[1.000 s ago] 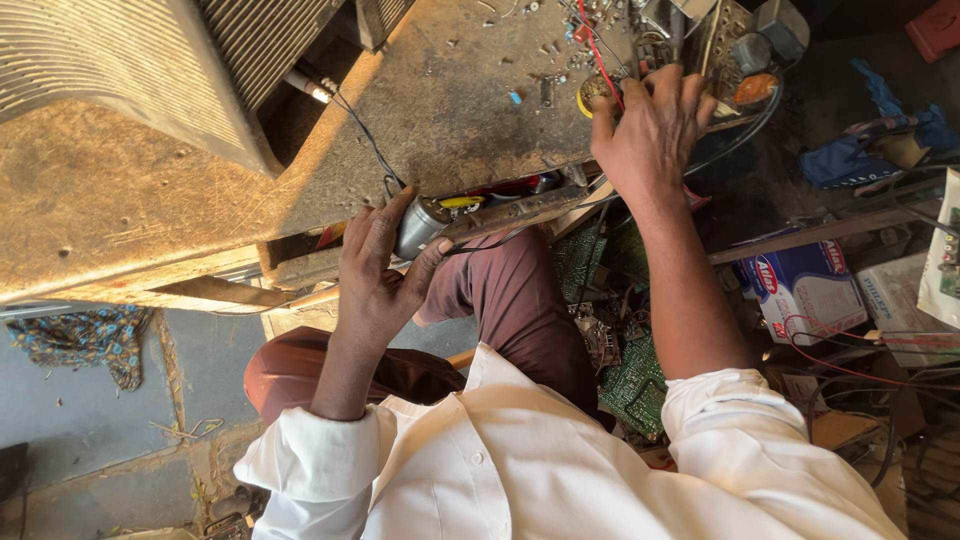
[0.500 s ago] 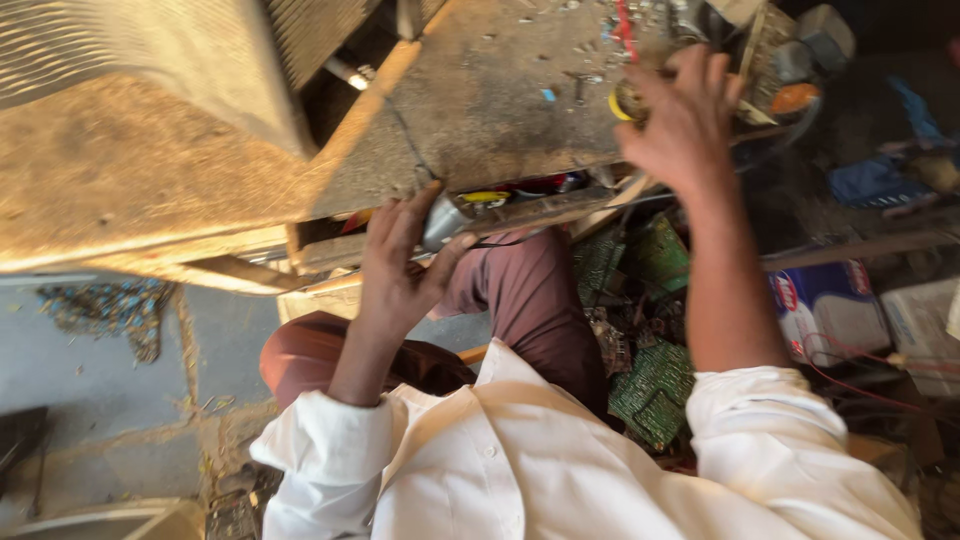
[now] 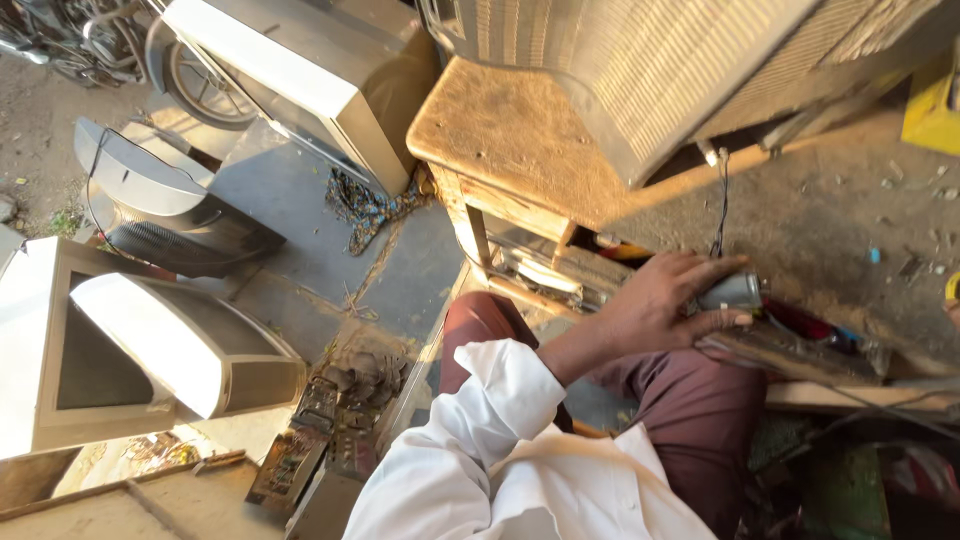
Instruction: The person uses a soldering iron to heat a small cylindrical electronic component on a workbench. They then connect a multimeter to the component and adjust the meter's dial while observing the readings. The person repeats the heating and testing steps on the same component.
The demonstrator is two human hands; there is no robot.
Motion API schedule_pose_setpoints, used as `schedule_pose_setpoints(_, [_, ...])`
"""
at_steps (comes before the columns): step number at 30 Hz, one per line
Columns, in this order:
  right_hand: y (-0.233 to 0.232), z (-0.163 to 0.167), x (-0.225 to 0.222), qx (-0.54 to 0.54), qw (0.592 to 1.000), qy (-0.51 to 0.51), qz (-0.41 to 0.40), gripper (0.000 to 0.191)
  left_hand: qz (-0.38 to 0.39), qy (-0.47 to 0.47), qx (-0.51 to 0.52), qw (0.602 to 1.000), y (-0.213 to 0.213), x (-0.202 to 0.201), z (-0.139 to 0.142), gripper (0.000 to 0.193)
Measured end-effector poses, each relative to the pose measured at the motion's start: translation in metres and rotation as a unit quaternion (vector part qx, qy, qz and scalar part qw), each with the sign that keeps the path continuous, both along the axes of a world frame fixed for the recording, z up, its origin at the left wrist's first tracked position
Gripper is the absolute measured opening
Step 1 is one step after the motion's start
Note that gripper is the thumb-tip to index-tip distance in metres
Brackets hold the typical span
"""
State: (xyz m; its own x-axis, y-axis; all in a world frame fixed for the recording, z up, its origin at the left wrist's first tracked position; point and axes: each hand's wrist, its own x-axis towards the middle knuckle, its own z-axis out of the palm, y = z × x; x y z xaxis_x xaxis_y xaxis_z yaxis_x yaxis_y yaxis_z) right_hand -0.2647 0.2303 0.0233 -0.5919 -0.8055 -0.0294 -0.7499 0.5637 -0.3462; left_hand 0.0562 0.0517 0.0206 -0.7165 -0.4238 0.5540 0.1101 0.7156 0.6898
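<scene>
I'm sat in an open-air repair shop, prob. electronics/appliances, street-side. My bench is a rough wooden table (image 3: 520, 140), top dusty & scuffed, w/ a ribbed metal appliance casing (image 3: 640, 70) standing on it. On the concrete floor by my knee: an old CRT set (image 3: 130, 350) on its side, a grey plastic TV back shell (image 3: 150, 200), a cream metal cabinet (image 3: 310, 70), plus loose circuit boards (image 3: 310, 440) in the dirt. Rag (image 3: 370, 205) dumped at the table leg. A bike wheel (image 3: 195, 85) at the top left, so it's open to the road.
</scene>
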Motion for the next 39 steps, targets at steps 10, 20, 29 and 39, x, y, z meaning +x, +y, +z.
schedule_pose_setpoints(10, [0.021,-0.023,0.019,-0.178,0.973,-0.099,-0.105,0.028,-0.074,0.07,0.059,0.993,-0.018,-0.044,0.004,0.068])
schedule_pose_setpoints(20, [-0.035,-0.037,0.04,-0.385,0.909,-0.146,-0.07,0.013,-0.04,0.061,0.001,0.997,-0.037,-0.104,0.017,0.065])
schedule_pose_setpoints(29, [-0.073,-0.025,0.058,-0.422,0.903,-0.033,0.07,0.062,-0.036,0.072,-0.01,0.997,-0.055,-0.126,0.011,0.062])
schedule_pose_setpoints(39, [-0.096,-0.022,0.043,-0.4,0.914,-0.039,0.057,0.061,-0.048,0.088,0.042,0.994,-0.071,-0.142,-0.01,0.06])
